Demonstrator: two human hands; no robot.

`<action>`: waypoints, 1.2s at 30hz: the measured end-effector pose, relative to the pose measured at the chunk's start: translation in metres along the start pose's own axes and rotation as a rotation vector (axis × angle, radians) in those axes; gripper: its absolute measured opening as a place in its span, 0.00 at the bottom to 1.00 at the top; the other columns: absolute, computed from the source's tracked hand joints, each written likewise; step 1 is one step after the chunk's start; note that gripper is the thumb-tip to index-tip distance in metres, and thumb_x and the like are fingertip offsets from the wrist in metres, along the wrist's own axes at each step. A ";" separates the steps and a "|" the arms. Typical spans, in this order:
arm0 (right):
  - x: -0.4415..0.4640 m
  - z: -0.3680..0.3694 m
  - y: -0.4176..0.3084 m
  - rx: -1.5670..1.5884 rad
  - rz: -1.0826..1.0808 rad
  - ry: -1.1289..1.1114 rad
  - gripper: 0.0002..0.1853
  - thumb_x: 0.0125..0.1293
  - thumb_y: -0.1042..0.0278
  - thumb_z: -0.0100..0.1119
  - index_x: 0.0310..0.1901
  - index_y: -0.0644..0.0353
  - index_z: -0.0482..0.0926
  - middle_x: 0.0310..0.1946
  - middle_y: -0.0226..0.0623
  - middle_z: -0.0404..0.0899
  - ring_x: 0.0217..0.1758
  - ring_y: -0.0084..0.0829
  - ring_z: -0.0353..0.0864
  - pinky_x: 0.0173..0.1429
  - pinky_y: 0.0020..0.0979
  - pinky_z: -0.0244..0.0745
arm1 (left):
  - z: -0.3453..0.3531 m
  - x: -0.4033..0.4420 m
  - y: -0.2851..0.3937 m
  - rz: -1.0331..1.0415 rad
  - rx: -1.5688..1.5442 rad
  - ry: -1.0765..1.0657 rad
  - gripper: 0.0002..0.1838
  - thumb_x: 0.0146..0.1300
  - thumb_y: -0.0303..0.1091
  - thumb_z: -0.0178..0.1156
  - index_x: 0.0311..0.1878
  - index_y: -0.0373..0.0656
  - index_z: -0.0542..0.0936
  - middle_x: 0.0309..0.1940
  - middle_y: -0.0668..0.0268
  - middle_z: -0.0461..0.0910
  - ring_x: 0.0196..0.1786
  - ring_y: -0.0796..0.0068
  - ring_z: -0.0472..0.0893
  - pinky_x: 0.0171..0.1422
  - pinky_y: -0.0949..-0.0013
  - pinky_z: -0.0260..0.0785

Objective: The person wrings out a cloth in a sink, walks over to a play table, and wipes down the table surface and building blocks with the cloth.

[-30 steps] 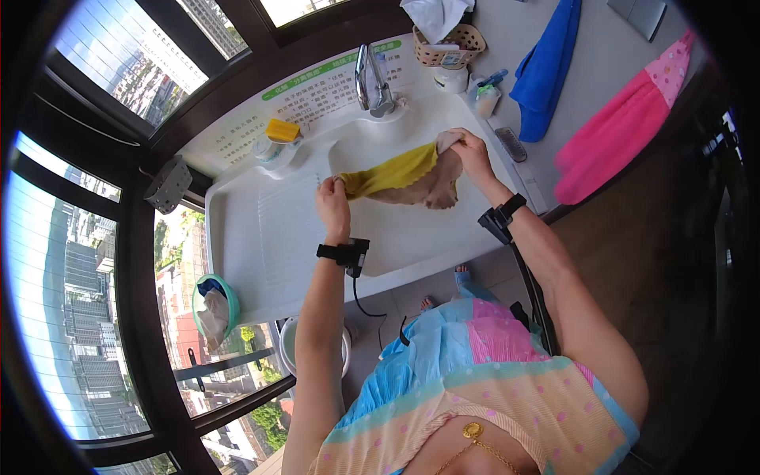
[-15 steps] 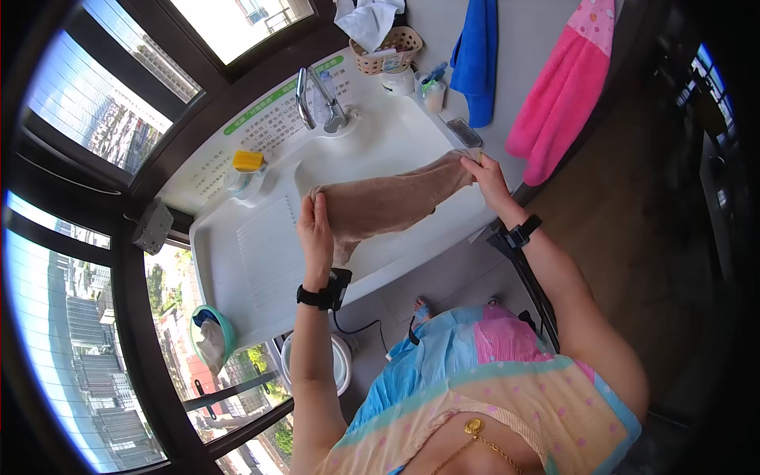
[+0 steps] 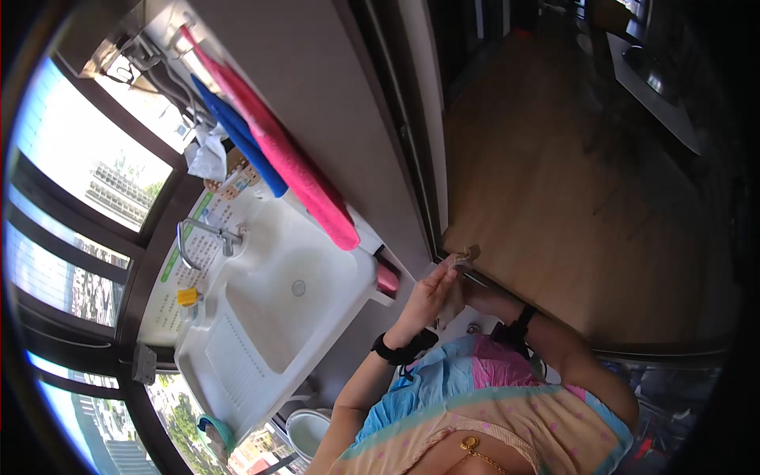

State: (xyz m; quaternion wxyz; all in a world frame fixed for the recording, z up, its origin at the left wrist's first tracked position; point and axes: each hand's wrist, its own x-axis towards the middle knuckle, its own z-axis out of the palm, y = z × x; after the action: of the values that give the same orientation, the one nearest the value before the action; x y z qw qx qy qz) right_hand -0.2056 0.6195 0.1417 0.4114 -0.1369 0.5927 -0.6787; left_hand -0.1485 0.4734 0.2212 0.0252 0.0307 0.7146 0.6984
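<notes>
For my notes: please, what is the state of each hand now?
Left hand: closed, holding a cloth.
Right hand: mostly hidden; cannot be told.

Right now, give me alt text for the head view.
A person's left hand grips a brownish cloth; the right hand can't be made out clearly. Toward the picture's left, a pink towel and a blue towel hang near a white sink with a metal tap.

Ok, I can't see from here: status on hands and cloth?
Left hand gripping tan cloth. Right hand mostly hidden, grip unclear. Cloth held off white sink. Dark door frame near hands in view.
</notes>
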 end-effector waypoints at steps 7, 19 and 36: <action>-0.055 -0.121 -0.047 -0.400 -0.542 0.313 0.28 0.59 0.59 0.59 0.58 0.64 0.66 0.44 0.40 0.73 0.48 0.34 0.72 0.51 0.32 0.69 | 0.129 0.092 0.031 0.169 0.363 -0.876 0.20 0.68 0.34 0.51 0.62 0.44 0.69 0.67 0.53 0.61 0.63 0.57 0.70 0.62 0.67 0.65; -0.015 -0.264 -0.096 -1.129 -0.780 0.835 0.31 0.55 0.53 0.61 0.56 0.64 0.67 0.48 0.48 0.72 0.54 0.51 0.68 0.58 0.43 0.64 | 0.188 0.314 -0.038 -0.073 0.477 -0.145 0.11 0.69 0.33 0.44 0.47 0.39 0.71 0.34 0.52 0.80 0.36 0.51 0.81 0.37 0.58 0.73; 0.110 -0.593 -0.240 -0.124 -0.328 1.021 0.20 0.59 0.55 0.59 0.46 0.63 0.73 0.41 0.45 0.77 0.39 0.40 0.77 0.40 0.36 0.72 | 0.253 0.704 -0.045 0.428 0.461 -0.317 0.21 0.66 0.37 0.54 0.61 0.42 0.67 0.39 0.49 0.78 0.41 0.61 0.79 0.46 0.67 0.71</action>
State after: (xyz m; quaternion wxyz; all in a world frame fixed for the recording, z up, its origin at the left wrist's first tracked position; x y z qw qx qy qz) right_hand -0.7685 0.9404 0.1743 -0.0492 0.0957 0.7269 -0.6782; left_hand -0.8308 0.7801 0.1754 -0.0188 0.2927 0.8181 0.4946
